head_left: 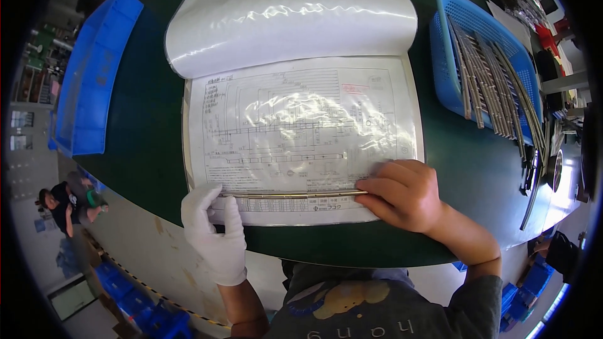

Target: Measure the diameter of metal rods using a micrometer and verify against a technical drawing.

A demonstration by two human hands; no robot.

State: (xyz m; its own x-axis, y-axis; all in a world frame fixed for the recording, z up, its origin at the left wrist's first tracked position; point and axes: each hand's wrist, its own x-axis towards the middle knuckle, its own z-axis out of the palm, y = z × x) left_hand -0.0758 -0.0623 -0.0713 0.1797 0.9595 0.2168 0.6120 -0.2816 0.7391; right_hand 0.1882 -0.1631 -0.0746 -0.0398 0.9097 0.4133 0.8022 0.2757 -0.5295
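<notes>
A thin metal rod point(295, 196) with dark ring marks lies crosswise between my hands, over the lower part of a technical drawing point(301, 125) in a clear plastic sleeve. My left hand point(217, 232), in a white glove, holds the rod's left end between thumb and fingers. At the right end, my bare right hand point(405, 196) pinches the rod with thumb and fingertips. Both hands rest close to the table's front edge. Glare hides parts of the drawing.
A rolled-back plastic sheet point(289, 22) covers the drawing's top. On the right, a blue basket point(443, 50) holds several similar rods point(487, 81), some sticking out over its near rim. A blue bin point(94, 75) stands at left. Beyond the green table point(151, 113), a person point(72, 204) sits at far left.
</notes>
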